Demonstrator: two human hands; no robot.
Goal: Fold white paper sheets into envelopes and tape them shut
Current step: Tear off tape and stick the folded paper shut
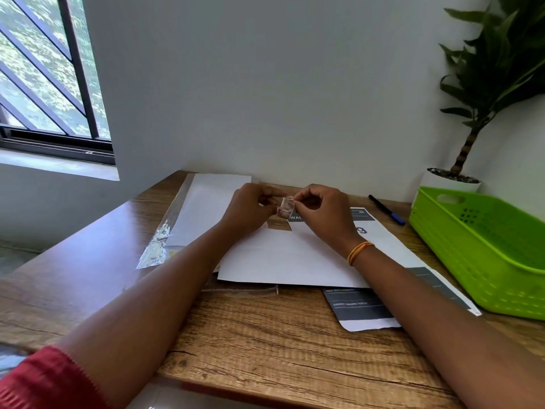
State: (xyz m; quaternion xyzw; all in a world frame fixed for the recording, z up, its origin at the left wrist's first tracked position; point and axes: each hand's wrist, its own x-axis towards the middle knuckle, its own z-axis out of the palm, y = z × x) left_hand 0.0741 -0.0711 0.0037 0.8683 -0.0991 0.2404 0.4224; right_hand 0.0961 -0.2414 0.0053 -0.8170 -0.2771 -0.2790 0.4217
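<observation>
The left hand [250, 208] and the right hand [321, 212] meet above the far middle of the wooden table [265, 329], and each pinches one side of a small clear tape roll [285, 207] held between their fingertips. Just below them lies a white paper sheet [283, 258], its near edge well back from the table's front edge, so bare wood stays open toward the person. A printed sheet [365, 308] with grey bands pokes out from under it on the right. More white paper [206, 202] lies to the left, beside a crumpled clear plastic strip [157, 246] near the table's left edge. On the right a green basket [483, 249] is cut off by the frame, with a pen [386, 209] between it and the right hand and a potted plant [472, 113] behind it. The tape's loose end is too small to make out.
</observation>
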